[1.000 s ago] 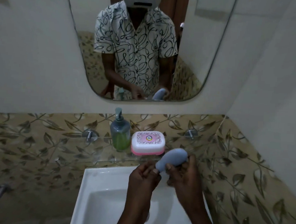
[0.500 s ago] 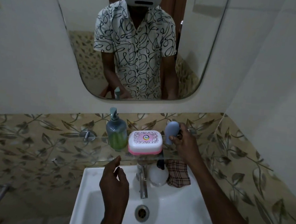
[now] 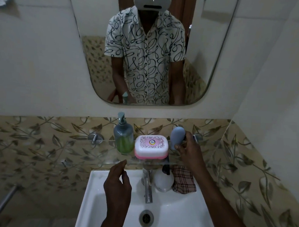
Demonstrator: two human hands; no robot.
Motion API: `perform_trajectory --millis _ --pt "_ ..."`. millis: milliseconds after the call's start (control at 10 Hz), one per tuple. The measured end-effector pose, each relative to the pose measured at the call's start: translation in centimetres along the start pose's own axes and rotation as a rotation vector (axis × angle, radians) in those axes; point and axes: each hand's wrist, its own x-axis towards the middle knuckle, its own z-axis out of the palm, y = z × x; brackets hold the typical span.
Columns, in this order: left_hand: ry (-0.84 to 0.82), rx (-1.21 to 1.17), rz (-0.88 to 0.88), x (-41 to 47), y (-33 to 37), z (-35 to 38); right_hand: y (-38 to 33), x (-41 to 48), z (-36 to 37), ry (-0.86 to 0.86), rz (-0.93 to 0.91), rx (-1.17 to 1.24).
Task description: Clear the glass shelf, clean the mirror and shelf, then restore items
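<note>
A glass shelf [image 3: 105,156] runs under the rounded mirror [image 3: 201,63]. On it stand a green soap dispenser [image 3: 123,138] and, to its right, a white and pink soap box [image 3: 151,146]. My right hand [image 3: 189,150] grips a small grey-blue bottle [image 3: 176,137] upright at the shelf's right end, just right of the soap box. My left hand [image 3: 118,183] hovers over the sink with fingers loosely apart and holds nothing.
Below the shelf is a white sink [image 3: 182,218] with a chrome tap [image 3: 148,186]. A white spray bottle [image 3: 163,181] and a checked cloth [image 3: 183,181] lie on the sink's back rim. A metal bar [image 3: 2,204] sticks out at lower left.
The bottle went from both hands over the sink to my right hand alone at the shelf's right end. My left hand let go and dropped back over the sink.
</note>
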Motion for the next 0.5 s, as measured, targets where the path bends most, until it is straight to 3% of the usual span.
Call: perform_trajectory --millis 400,500 --pt "-0.034 0.060 0.076 0.6 -0.8 0.4 -0.2 -2.9 -0.4 0.147 0.099 0.137" --pt "-0.016 0.100 0.240 -0.5 -1.0 0.3 -0.5 -5.7 0.3 0.287 0.003 0.117"
